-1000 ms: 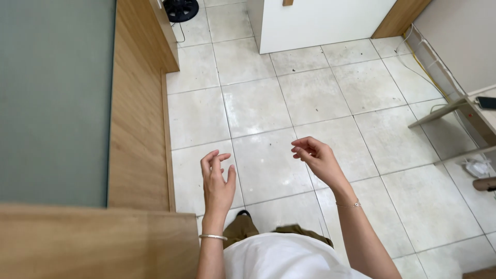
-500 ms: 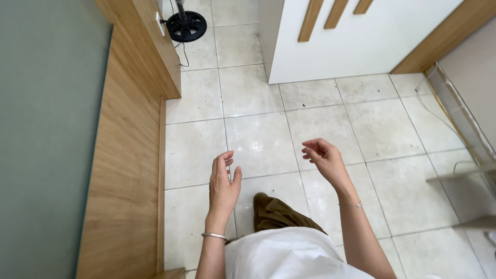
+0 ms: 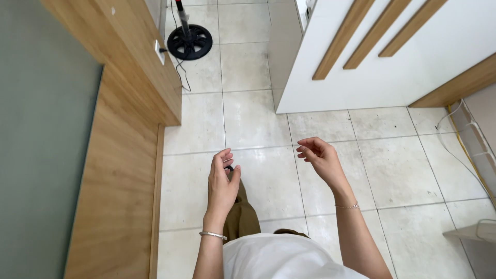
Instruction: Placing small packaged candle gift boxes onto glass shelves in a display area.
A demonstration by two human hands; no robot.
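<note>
A tiled floor (image 3: 258, 119) runs between a wooden wall (image 3: 124, 170) and a white cabinet (image 3: 372, 77); a black fan base (image 3: 189, 42) stands far off. Above the tiles, the left hand (image 3: 222, 187) and right hand (image 3: 320, 160) hang apart, fingers loosely curled, holding nothing.

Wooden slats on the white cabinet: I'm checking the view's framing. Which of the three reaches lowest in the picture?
The leftmost wooden slat; the two slats to its right end higher.
</note>
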